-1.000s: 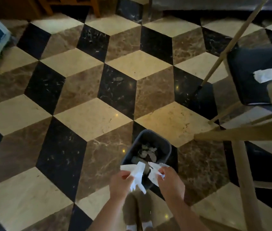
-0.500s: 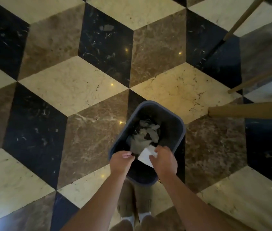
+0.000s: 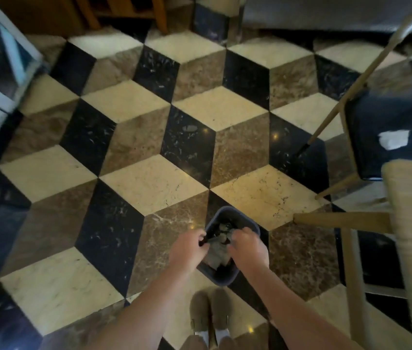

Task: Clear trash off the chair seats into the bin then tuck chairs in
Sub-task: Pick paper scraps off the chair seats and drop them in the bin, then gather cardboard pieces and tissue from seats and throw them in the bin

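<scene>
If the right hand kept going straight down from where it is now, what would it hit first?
Most likely the crumpled paper already in the bin. The right hand is over the bin's right side, fingers curled downward. Depth is hard to judge, so it might catch the rim first.

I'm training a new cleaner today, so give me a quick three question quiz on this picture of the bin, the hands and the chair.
1. True or false: both hands are over the bin.
2. What lies on the dark chair seat? A) white paper B) a cup C) nothing
3. Fill in: the bin stands on the ____.

Key
1. True: left hand and right hand are above it.
2. A, the white paper.
3. floor.
</scene>
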Motion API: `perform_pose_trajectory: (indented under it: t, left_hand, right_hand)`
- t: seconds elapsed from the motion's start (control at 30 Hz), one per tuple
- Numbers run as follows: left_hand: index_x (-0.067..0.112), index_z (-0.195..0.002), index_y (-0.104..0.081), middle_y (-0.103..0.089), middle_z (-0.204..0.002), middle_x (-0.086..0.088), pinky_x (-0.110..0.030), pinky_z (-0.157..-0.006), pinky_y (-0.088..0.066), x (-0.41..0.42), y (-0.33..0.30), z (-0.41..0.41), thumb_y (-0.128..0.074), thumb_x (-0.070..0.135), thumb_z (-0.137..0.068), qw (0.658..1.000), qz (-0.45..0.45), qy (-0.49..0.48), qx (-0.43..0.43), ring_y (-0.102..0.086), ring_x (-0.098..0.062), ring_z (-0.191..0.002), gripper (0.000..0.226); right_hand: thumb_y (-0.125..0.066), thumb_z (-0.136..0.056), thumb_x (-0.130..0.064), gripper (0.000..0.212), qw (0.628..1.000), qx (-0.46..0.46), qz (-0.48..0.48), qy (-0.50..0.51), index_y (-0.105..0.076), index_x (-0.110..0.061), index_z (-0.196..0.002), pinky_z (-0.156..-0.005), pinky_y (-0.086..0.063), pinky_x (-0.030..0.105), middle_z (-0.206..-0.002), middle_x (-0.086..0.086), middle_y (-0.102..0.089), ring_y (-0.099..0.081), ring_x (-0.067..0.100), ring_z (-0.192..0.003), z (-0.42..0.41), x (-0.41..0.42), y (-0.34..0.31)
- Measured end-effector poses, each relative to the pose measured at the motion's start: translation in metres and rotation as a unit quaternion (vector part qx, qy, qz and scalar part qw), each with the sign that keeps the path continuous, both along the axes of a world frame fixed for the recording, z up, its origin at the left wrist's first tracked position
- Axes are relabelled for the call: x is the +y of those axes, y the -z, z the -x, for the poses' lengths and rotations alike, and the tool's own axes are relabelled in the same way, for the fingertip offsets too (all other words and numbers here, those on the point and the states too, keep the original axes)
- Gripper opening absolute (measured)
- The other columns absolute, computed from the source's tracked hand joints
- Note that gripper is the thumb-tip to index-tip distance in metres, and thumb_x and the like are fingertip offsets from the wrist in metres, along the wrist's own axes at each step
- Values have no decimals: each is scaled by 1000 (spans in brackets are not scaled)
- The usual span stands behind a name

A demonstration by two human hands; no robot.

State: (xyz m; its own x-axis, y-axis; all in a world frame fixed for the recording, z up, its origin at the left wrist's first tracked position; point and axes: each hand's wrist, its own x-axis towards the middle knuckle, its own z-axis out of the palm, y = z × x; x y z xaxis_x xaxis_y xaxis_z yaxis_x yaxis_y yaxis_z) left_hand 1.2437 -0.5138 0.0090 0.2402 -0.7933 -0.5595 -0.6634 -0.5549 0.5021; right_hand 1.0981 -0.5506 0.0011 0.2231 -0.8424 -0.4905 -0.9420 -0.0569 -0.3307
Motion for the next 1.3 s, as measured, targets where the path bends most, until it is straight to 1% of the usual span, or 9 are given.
perform_pose_trajectory:
  t: [0.13, 0.23, 0.33, 0.43, 0.67, 0.83, 0.93, 1.1, 1.3]
  left_hand:
    - [22, -115, -59, -64, -114, 2, -31, -82, -53, -8, -85, -19, -55, 31, -89, 986, 77, 102, -107, -61, -16, -101, 28]
    - [19, -112, -61, -64, -108, 0, -29, -77, -49, -14, -130, -35, -54, 32, -89, 965, 135, 151, -165, -61, -18, -98, 28]
    - [14, -102, -61, -63, -99, -3, -29, -71, -43, -26, -162, -55, -50, 34, -89, 943, 190, 165, -219, -60, -22, -95, 26]
    - [15, -111, -60, -63, -105, -1, -32, -78, -50, -43, -181, -82, -49, 37, -90, 930, 229, 152, -243, -59, -20, -97, 33]
    - [18, -114, -58, -63, -102, 2, -26, -73, -48, -95, -198, -162, -49, 38, -91, 916, 281, 162, -238, -59, -14, -92, 32]
    - [19, -119, -57, -63, -112, 2, -26, -83, -50, -140, -218, -229, -51, 38, -90, 894, 315, 203, -245, -59, -13, -100, 35]
    - [19, -116, -59, -64, -110, 2, -26, -85, -49, -168, -229, -261, -52, 37, -90, 881, 330, 231, -248, -59, -12, -99, 32]
    - [18, -109, -59, -64, -101, 2, -28, -78, -48, -223, -235, -287, -49, 38, -91, 871, 328, 272, -245, -58, -13, -91, 29]
    - [18, -107, -60, -63, -93, 2, -26, -66, -46, -307, -231, -278, -48, 40, -91, 858, 343, 303, -234, -57, -14, -84, 30]
  right_hand:
    - [-49, -94, -32, 31, 997, 8, 51, -54, -53, -19, -121, -83, -52, 33, -121, 3, -54, -53, 20, -107, -8, -8, -94]
    - [-49, -93, -33, 28, 992, -7, 97, -76, -55, -19, -117, -82, -53, 35, -116, 3, -55, -54, 19, -102, -21, -14, -146]
    - [-50, -92, -33, 25, 985, -12, 149, -89, -56, -19, -112, -83, -51, 35, -114, 3, -57, -53, 20, -104, -42, -28, -183]
    - [-48, -92, -31, 26, 979, -16, 179, -97, -57, -17, -113, -89, -47, 37, -116, 5, -58, -50, 22, -109, -69, -48, -207]
    - [-47, -94, -35, 33, 976, 2, 208, -69, -52, -23, -124, -97, -40, 36, -130, 1, -53, -47, 20, -119, -150, -94, -224]
    - [-46, -94, -38, 34, 975, 2, 224, -9, -53, -25, -125, -100, -39, 36, -130, -1, -53, -46, 19, -121, -208, -126, -236]
    - [-46, -94, -40, 34, 970, 23, 240, 15, -52, -24, -124, -103, -38, 36, -130, -1, -54, -46, 19, -121, -236, -143, -244]
    - [-46, -95, -39, 35, 967, 32, 251, 35, -52, -23, -125, -102, -38, 35, -130, -1, -53, -47, 19, -119, -258, -180, -255]
    - [-45, -94, -40, 36, 964, 47, 249, 78, -51, -24, -125, -105, -37, 37, -132, 0, -52, -46, 20, -122, -257, -261, -239]
